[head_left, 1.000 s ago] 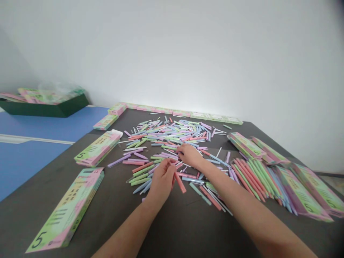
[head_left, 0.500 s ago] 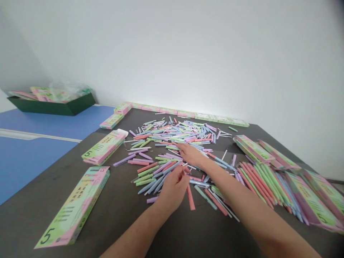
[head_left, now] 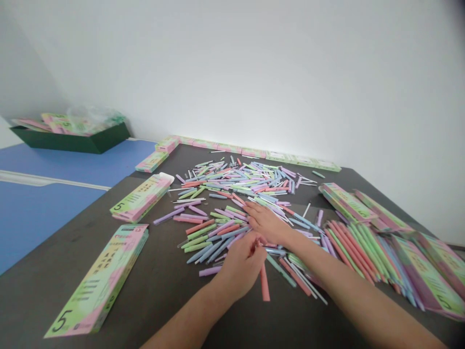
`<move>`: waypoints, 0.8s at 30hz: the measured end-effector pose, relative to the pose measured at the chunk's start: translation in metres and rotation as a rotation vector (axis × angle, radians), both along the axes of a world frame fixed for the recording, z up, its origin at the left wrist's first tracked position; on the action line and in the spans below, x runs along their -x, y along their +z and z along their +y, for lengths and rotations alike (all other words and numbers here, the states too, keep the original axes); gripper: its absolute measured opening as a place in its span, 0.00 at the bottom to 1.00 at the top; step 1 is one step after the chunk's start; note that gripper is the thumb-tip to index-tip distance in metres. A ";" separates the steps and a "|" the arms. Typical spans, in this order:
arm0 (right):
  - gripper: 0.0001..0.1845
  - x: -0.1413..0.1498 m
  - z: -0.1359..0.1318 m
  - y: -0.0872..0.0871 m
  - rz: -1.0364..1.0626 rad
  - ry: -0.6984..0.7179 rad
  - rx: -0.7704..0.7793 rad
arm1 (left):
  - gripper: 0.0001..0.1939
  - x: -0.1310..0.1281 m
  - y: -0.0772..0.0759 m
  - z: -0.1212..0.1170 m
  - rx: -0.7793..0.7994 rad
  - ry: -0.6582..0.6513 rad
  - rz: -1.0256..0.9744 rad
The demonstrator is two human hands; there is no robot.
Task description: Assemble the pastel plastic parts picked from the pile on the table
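1. Left hand (head_left: 241, 271) pinches a pink plastic pen (head_left: 265, 285), at six o'clock of the pile.
2. Right hand (head_left: 268, 224) lies open on the heap of pastel pens (head_left: 232, 186).
3. A pastel cardboard box (head_left: 96, 281) shows a large printed "5", at eight o'clock.

Black numeral 5 (head_left: 61, 321) on lower-left pastel box (head_left: 96, 281); same digit on mid-left box (head_left: 140, 198) and lower-right box (head_left: 428, 276). Other print too small to read.

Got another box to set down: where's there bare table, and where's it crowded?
The dark table is bare between the front-left box and the left hand, and between the pastel pens and the back-right box. It's crowded around the left hand and right hand, where pens spread towards the stacked boxes.
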State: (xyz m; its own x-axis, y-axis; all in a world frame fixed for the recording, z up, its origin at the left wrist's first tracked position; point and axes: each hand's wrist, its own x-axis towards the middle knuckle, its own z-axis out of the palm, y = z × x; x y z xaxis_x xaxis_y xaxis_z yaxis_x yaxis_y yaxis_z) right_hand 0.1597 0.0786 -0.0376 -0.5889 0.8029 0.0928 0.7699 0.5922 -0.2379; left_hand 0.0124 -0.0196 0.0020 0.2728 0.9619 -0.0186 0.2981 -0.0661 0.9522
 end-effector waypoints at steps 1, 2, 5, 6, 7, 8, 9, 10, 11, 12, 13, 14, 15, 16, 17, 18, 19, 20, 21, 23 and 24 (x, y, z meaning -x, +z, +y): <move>0.24 -0.004 0.002 0.002 0.024 -0.022 -0.010 | 0.08 0.000 0.000 -0.001 -0.006 -0.018 0.021; 0.24 -0.007 0.004 0.005 0.053 -0.039 -0.019 | 0.09 -0.001 0.000 -0.002 -0.010 -0.037 0.043; 0.24 -0.012 0.003 0.012 0.140 -0.025 -0.013 | 0.09 -0.001 -0.002 -0.004 -0.007 -0.092 0.097; 0.24 -0.011 0.001 0.014 0.158 0.007 0.000 | 0.09 -0.002 -0.002 -0.004 -0.003 -0.114 0.109; 0.23 -0.010 -0.003 0.015 0.168 0.050 0.017 | 0.10 -0.002 -0.002 -0.004 -0.001 -0.133 0.121; 0.23 -0.007 -0.008 0.016 0.171 0.101 0.036 | 0.10 -0.002 -0.002 -0.005 -0.001 -0.152 0.135; 0.23 -0.005 -0.012 0.016 0.168 0.154 0.051 | 0.09 -0.003 -0.002 -0.006 -0.005 -0.171 0.150; 0.24 -0.002 -0.017 0.016 0.161 0.196 0.059 | 0.09 -0.003 -0.001 -0.006 -0.012 -0.191 0.164; 0.24 0.000 -0.021 0.015 0.154 0.223 0.061 | 0.09 -0.003 -0.001 -0.007 -0.020 -0.209 0.177; 0.24 0.001 -0.025 0.014 0.145 0.236 0.059 | 0.09 -0.003 0.000 -0.008 -0.025 -0.227 0.188; 0.24 0.002 -0.028 0.013 0.140 0.239 0.053 | 0.09 -0.002 0.000 -0.010 -0.028 -0.247 0.195; 0.24 0.001 -0.031 0.012 0.137 0.244 0.051 | 0.09 -0.002 -0.001 -0.011 -0.031 -0.270 0.199; 0.24 0.000 -0.033 0.011 0.137 0.252 0.049 | 0.09 -0.002 -0.001 -0.011 -0.033 -0.291 0.203; 0.24 -0.001 -0.034 0.011 0.143 0.260 0.049 | 0.08 -0.001 -0.002 -0.012 -0.033 -0.312 0.210; 0.24 -0.003 -0.036 0.011 0.154 0.263 0.048 | 0.08 -0.001 -0.003 -0.013 -0.031 -0.334 0.218; 0.23 -0.006 -0.036 0.012 0.171 0.257 0.046 | 0.07 0.000 -0.004 -0.013 -0.027 -0.356 0.226; 0.23 -0.008 -0.036 0.013 0.193 0.235 0.040 | 0.07 0.000 -0.004 -0.013 -0.021 -0.377 0.233; 0.23 -0.010 -0.035 0.014 0.219 0.198 0.031 | 0.06 0.000 -0.004 -0.013 -0.016 -0.396 0.240; 0.23 -0.012 -0.034 0.016 0.247 0.149 0.020 | 0.06 0.001 -0.004 -0.013 -0.012 -0.411 0.247; 0.22 -0.015 -0.027 0.018 0.293 0.041 -0.006 | 0.06 0.001 -0.004 -0.013 -0.008 -0.430 0.262; 0.21 -0.015 -0.023 0.018 0.307 -0.013 -0.019 | 0.07 0.001 -0.003 -0.013 -0.003 -0.434 0.269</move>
